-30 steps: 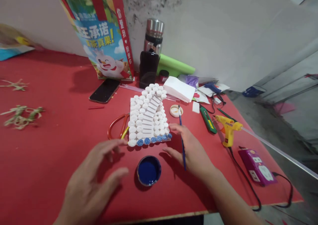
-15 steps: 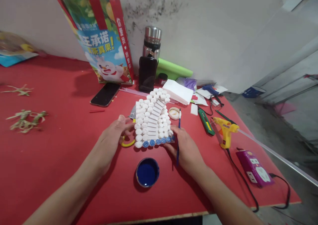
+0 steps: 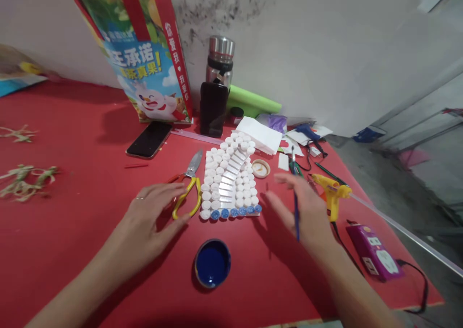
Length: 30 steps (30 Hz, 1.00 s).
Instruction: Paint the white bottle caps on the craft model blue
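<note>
A white craft panel (image 3: 231, 176) of rolled paper discs lies on the red table, with a curved strip of steps up its middle and a row of blue discs along its near edge. Left of it, my left hand (image 3: 148, 219) is open, its fingers spread beside yellow-and-red-handled scissors (image 3: 190, 188). My right hand (image 3: 307, 212) hovers right of the panel, holding a thin blue paintbrush (image 3: 296, 207) upright, bristles up. Neither hand touches the panel. Nearer the front sits a small round pot of blue paint (image 3: 212, 264).
Behind the panel are a round lid (image 3: 261, 169), folded white paper (image 3: 258, 135), a propped phone (image 3: 213, 108) and a steel flask (image 3: 220, 53). A yellow glue gun (image 3: 333, 193) and purple box (image 3: 374, 251) stand right. Another phone (image 3: 149, 140) lies left.
Both hands have let go of the panel, which now lies flat, and have moved apart. The brush has moved right with my right hand. The scissors are more fully visible.
</note>
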Motion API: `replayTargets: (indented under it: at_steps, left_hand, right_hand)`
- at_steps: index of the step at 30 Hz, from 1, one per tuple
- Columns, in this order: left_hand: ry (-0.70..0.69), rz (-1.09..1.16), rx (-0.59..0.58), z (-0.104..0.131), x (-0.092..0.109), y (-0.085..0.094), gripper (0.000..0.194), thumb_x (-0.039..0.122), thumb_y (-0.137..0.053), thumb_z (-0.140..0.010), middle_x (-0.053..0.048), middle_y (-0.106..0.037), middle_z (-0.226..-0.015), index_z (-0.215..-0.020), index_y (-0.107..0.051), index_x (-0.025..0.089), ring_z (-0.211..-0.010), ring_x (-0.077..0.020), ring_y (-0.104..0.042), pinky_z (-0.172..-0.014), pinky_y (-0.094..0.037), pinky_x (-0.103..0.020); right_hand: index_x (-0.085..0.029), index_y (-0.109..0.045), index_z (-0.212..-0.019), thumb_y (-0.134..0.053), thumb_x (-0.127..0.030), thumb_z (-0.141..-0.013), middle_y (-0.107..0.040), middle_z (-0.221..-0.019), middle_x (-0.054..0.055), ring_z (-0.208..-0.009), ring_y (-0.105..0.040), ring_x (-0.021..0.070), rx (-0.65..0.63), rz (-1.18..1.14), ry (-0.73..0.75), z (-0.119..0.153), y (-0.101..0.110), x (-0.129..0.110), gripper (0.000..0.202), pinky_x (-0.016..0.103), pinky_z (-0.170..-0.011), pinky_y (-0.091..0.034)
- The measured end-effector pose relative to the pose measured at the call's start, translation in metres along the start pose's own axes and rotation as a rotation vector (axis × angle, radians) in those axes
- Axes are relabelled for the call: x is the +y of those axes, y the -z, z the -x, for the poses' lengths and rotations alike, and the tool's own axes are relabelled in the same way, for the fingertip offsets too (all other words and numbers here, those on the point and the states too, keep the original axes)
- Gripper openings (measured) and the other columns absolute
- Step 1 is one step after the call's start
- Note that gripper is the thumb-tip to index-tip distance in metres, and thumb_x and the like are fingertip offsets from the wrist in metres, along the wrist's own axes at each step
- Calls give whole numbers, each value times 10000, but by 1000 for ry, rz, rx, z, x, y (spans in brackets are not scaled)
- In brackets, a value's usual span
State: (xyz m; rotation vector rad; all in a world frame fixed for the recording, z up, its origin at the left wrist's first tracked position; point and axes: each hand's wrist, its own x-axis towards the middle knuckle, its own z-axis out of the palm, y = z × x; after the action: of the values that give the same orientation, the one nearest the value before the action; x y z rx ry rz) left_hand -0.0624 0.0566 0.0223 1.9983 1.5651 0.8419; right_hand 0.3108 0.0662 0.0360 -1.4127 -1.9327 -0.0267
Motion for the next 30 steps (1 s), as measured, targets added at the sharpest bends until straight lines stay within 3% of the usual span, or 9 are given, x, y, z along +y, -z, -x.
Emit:
replayTargets:
  at_steps: [3, 6, 9, 16, 19, 22, 27, 30]
  left_hand:
    - [-153, -174, -51, 12, -22, -3, 630, 785, -792, -981, -122, -704, -1713, -1429, -810, 343, -1629, -506, -585, -1330, -436, -745]
    - [-189, -228, -65, 9, -33, -10, 559, 746, -698, -1063, -111, -678, -1744, -1437, -814, 346, -1637, -491, -589, -1330, -438, -735]
    - [-188, -242, -87, -2, -31, -12, 537, 717, -635, -1109, -108, -677, -1745, -1457, -809, 347, -1647, -482, -586, -1326, -444, -717]
    - [-157, -264, -138, -28, -18, -8, 509, 646, -621, -1128, -169, -672, -1738, -1399, -835, 272, -1641, -508, -587, -1312, -436, -776]
    - [-139, -254, -141, -38, -14, -9, 475, 587, -645, -1117, -178, -684, -1723, -1398, -834, 254, -1628, -504, -602, -1316, -441, -783]
    - [-140, -251, -138, -45, -11, -10, 442, 547, -678, -1100, -179, -695, -1711, -1388, -835, 251, -1621, -486, -614, -1346, -426, -756]
    - [-122, -236, -143, -45, -6, -8, 431, 540, -666, -1091, -177, -689, -1718, -1348, -831, 235, -1642, -484, -594, -1362, -407, -755]
    - [-70, -115, -48, -43, 1, 1, 494, 615, -669, -1060, -175, -764, -1624, -1320, -833, 228, -1604, -478, -632, -1363, -445, -707]
  right_hand:
    - [-249, -728, -1309, -692, -397, -1113, -841, -1242, 175, -1148, -796, 387, 101, 112, 3, -53, -12, 30, 248, 563, -1043, -635]
    - [-180, -719, -1363, -659, -347, -1099, -809, -1336, 248, -1245, -752, 440, -22, 262, -53, -103, -40, 60, 318, 579, -1059, -588]
    - [-174, -726, -1389, -698, -309, -1064, -793, -1415, 267, -1279, -732, 454, -169, 339, -107, -132, -61, 79, 354, 544, -1051, -550]
    - [-194, -823, -1250, -711, -352, -1088, -871, -1152, 180, -1024, -791, 364, -207, 307, -139, -147, -61, 100, 252, 413, -869, -526]
    - [-195, -848, -1175, -682, -405, -1116, -864, -974, 153, -905, -783, 346, -221, 316, -139, -149, -57, 104, 273, 394, -797, -495]
    - [-184, -841, -1116, -634, -401, -1125, -850, -919, 173, -853, -765, 355, -210, 351, -136, -151, -59, 105, 300, 400, -757, -463]
    - [-154, -775, -1194, -496, -370, -1159, -827, -920, 194, -799, -730, 348, -71, 435, -196, -159, -65, 105, 355, 397, -737, -445]
    - [-141, -742, -1190, -491, -317, -1160, -812, -925, 177, -796, -732, 321, 77, 465, -231, -170, -55, 100, 308, 381, -738, -439]
